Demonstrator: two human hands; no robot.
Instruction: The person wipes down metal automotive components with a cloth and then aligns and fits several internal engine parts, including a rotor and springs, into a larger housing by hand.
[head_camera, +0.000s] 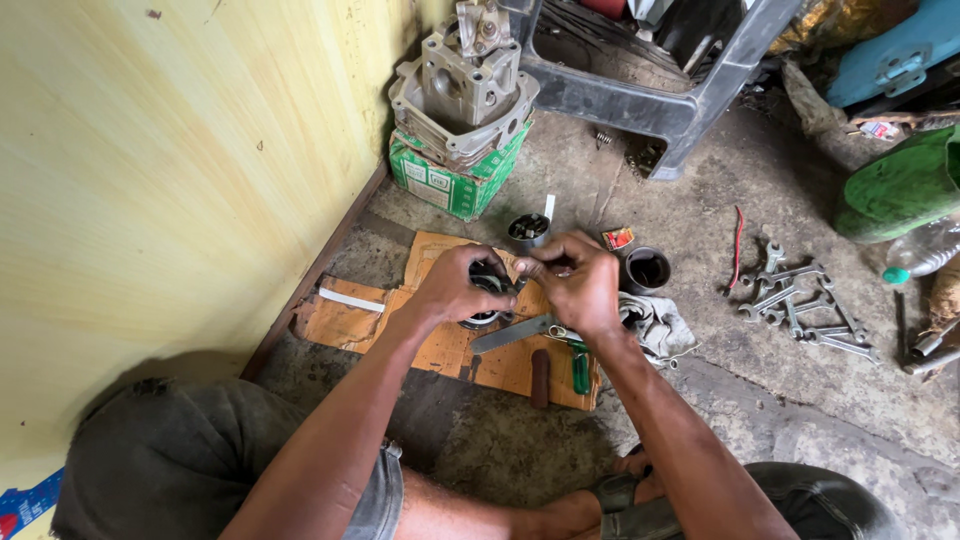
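Observation:
My left hand (455, 288) grips a round metal engine part, like a piston (484, 318), above a piece of brown cardboard (440, 345) on the floor. My right hand (578, 283) meets it from the right, its fingertips pinching something small and dark at the top of the part. What the fingers pinch is too small to tell. Just under the hands lie a flat metal blade (512, 333), a green-handled tool (580, 370) and a dark brown handle (540, 378).
A grey engine block (463, 85) sits on a green box (450, 180) by the yellow wall. Two small dark cups (527, 230) (647, 268), a rag (655, 322) and several wrenches (800, 310) lie on the concrete. A grey plastic stool (650, 95) stands behind.

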